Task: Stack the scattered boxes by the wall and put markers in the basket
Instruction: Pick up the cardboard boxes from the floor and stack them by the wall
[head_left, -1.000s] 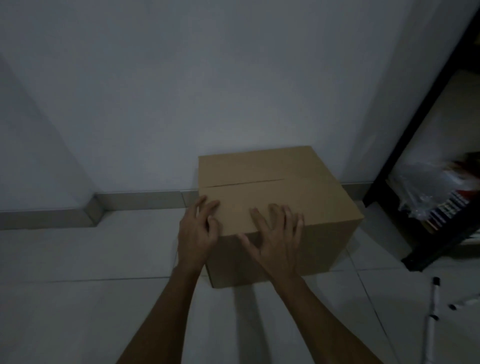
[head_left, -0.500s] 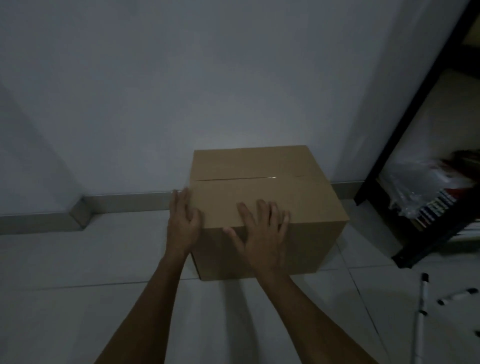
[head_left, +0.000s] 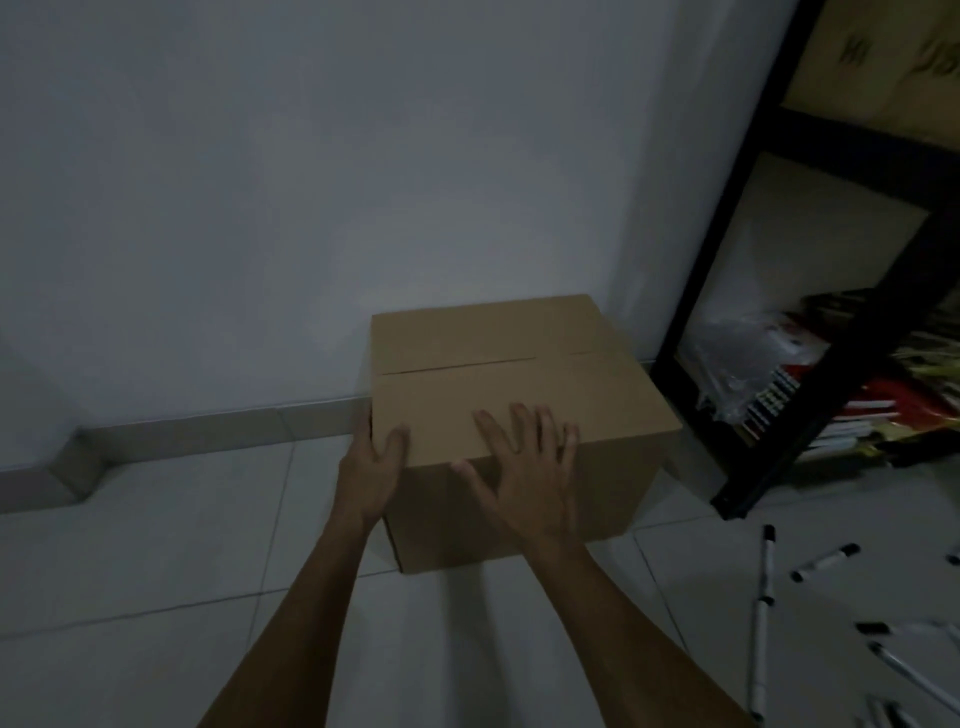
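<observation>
A closed brown cardboard box (head_left: 519, 374) sits on the tiled floor with its back against the white wall. My left hand (head_left: 370, 470) lies at the box's front left corner, thumb on the top face and fingers down the left side. My right hand (head_left: 524, 467) rests flat on the top near the front edge, fingers spread and straight. Several white markers with black caps (head_left: 826, 561) lie scattered on the floor at the lower right. No basket is in view.
A black metal shelf frame (head_left: 800, 395) stands right of the box, holding books and a clear plastic bag (head_left: 737, 353). A grey skirting board (head_left: 208, 431) runs along the wall to the left, with open floor tiles in front.
My left hand has slid from the box's top off to its left side. The box now stands closer to the wall, and more markers have come into sight at the right.
</observation>
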